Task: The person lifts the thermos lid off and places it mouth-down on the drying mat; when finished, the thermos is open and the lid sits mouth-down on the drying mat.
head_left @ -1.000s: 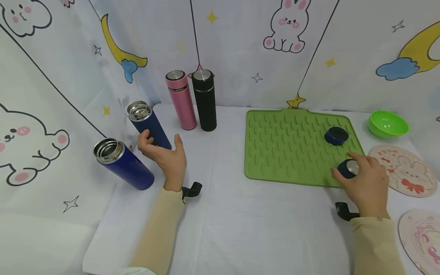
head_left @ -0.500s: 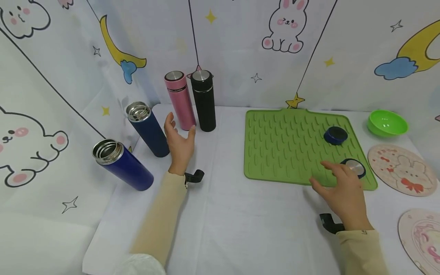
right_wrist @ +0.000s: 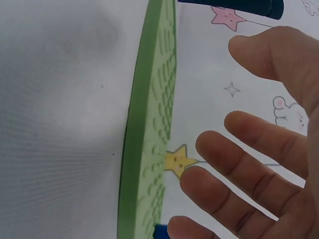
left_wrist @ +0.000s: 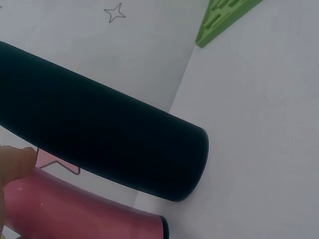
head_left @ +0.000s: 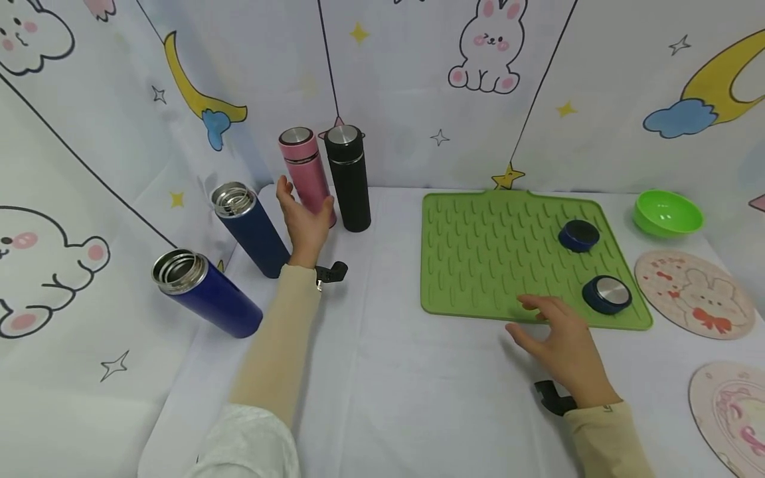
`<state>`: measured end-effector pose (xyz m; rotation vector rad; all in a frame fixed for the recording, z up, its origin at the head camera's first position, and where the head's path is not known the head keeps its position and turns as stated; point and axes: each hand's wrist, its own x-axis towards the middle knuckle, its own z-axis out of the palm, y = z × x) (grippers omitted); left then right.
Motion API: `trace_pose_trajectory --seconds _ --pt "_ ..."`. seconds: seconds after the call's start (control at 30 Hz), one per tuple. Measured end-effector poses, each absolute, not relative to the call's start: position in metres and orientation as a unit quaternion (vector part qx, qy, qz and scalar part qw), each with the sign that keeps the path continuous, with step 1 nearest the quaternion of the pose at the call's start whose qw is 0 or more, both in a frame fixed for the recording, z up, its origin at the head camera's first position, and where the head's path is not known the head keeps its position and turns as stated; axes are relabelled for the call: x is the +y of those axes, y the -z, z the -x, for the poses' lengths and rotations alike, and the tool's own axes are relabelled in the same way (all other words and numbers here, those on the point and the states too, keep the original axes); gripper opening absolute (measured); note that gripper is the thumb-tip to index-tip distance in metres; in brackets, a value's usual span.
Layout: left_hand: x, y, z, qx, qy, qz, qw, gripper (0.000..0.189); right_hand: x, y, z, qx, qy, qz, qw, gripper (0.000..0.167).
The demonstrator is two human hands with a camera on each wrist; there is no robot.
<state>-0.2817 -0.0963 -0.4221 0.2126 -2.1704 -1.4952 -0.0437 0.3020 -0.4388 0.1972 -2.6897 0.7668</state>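
My left hand (head_left: 306, 226) is at the pink thermos (head_left: 311, 176), thumb and fingers spread in front of its lower body; whether they touch it I cannot tell. In the left wrist view the thumb (left_wrist: 17, 162) shows beside the pink thermos (left_wrist: 84, 211), and the black thermos (left_wrist: 109, 124) lies across the middle. Both the pink and the black thermos (head_left: 349, 182) wear their lids. Over the front edge of the green mat (head_left: 478, 259), my right hand (head_left: 564, 348) holds nothing, its fingers apart. Behind it on the mat sit a dark blue lid (head_left: 606, 295) and another blue lid (head_left: 578, 236).
Two lidless thermoses, one dark blue (head_left: 254, 232) and one brighter blue (head_left: 218, 302), stand at the left. A green bowl (head_left: 668, 214), a round rabbit mat (head_left: 696, 292) and another round pink mat (head_left: 732, 411) are at the right. A patterned cloth hangs behind.
My right hand has let go of the dark blue lid on the mat and moved left toward me. My left hand has gone from beside the dark blue thermos to the pink one.
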Motion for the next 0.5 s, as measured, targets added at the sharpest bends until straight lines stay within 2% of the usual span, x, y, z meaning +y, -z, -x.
trace_pose_trajectory --seconds 0.5 --pt "-0.105 0.429 0.302 -0.808 0.543 -0.063 0.22 0.081 0.298 0.44 0.044 -0.95 -0.267 -0.067 0.15 0.052"
